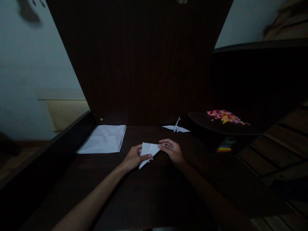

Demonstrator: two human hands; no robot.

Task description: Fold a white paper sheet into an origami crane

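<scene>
A piece of white paper (pixel 149 149), folded into a triangle, is held above the dark desk (pixel 134 199) between both hands. My left hand (pixel 135 158) grips its left and lower part, thumb lying across the front and fingers behind. At the paper's right corner, my right hand (pixel 172 150) pinches the tip between thumb and fingers. Beyond my right hand, a folded white paper crane (pixel 176 129) stands near the back panel. To the left lies a stack of white paper sheets (pixel 102 139).
On a curved dark shelf (pixel 197 120) to the right lies a pile of small pink, red and yellow pieces (pixel 225 116). A yellow and orange item (pixel 224 149) sits below it. A raised side board (pixel 48 144) bounds the left; a tall dark panel (pixel 144 64) rises behind.
</scene>
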